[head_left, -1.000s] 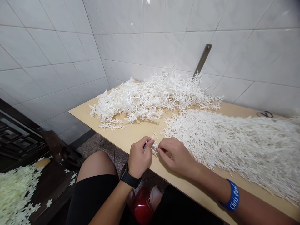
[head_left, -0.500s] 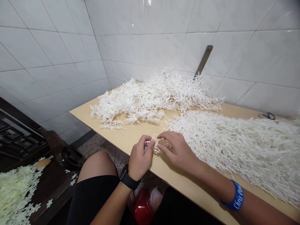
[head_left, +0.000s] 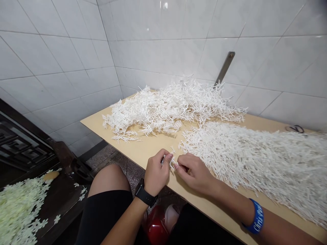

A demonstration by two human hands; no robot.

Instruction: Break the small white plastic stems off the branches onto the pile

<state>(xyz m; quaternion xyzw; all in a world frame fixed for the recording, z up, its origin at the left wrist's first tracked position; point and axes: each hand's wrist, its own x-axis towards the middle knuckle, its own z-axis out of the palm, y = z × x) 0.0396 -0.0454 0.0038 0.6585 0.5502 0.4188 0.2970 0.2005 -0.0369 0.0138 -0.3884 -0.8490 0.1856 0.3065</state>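
Close to the near edge of the wooden board, my left hand [head_left: 157,170] is closed around a small white branched plastic sprig [head_left: 172,160], most of it hidden by the fingers. My right hand [head_left: 192,170] pinches the sprig's outer end between thumb and forefinger, its other fingers curled in. Beyond the hands lies a heap of white branching sprigs [head_left: 163,107]. Right beside my right hand and forearm spreads a thick bed of short white pieces [head_left: 258,160].
The pale wooden board [head_left: 102,126] meets a tiled wall [head_left: 176,51]. A metal bar [head_left: 224,68] leans there, and a dark loop [head_left: 295,129] lies at the back right. Pale flower-shaped pieces [head_left: 19,207] cover a dark wooden seat at lower left. Something red and glossy [head_left: 157,224] is below.
My right hand's fingers have closed from a spread pose into a pinch on the sprig. The view has shifted slightly, while my left hand keeps its hold.
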